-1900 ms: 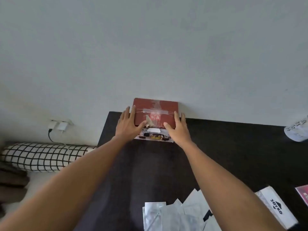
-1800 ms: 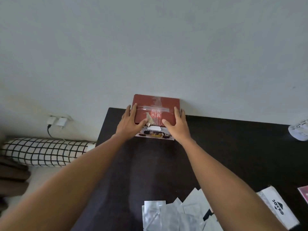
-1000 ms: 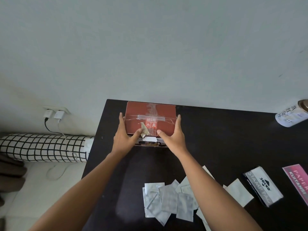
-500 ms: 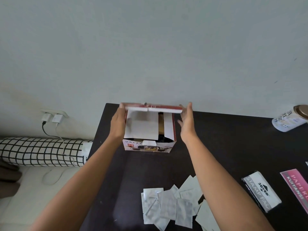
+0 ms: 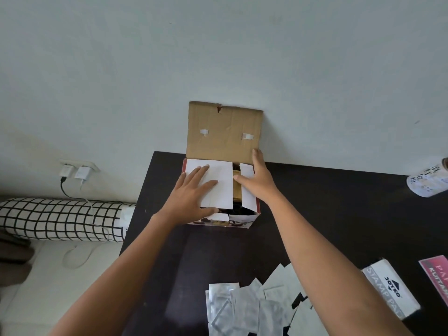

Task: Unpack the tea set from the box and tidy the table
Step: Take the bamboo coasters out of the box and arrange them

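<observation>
Cardboard lid (image 5: 224,132) is up, standing back against the wall, so the box (image 5: 221,218) at the table's far edge is open at the top. That's the first step done, and not much more. Two white inner flaps still cover the mouth: left flap (image 5: 219,183) wide, right flap (image 5: 247,190) narrow, with a dark gap between them. No tea set piece is out on the table (image 5: 339,214); whatever sits inside the box is mostly hidden, just dark shapes at the near edge.

Left hand (image 5: 191,197) lies flat on the left flap, fingers spread wide, holding nothing. Right hand (image 5: 258,180) is open too, palm against the right flap, thumb in the gap, fingertips up by the lid's corner.

My read: flaps must fold out next, then the pieces lift out, then the tidying.

Plenty to tidy. Nearer than the box lies a scatter of silver packets (image 5: 244,311); right of them a stamp pad box (image 5: 390,292) and a pink booklet (image 5: 438,275). Far right of the box, a white bottle (image 5: 426,183) lies on its side.
</observation>
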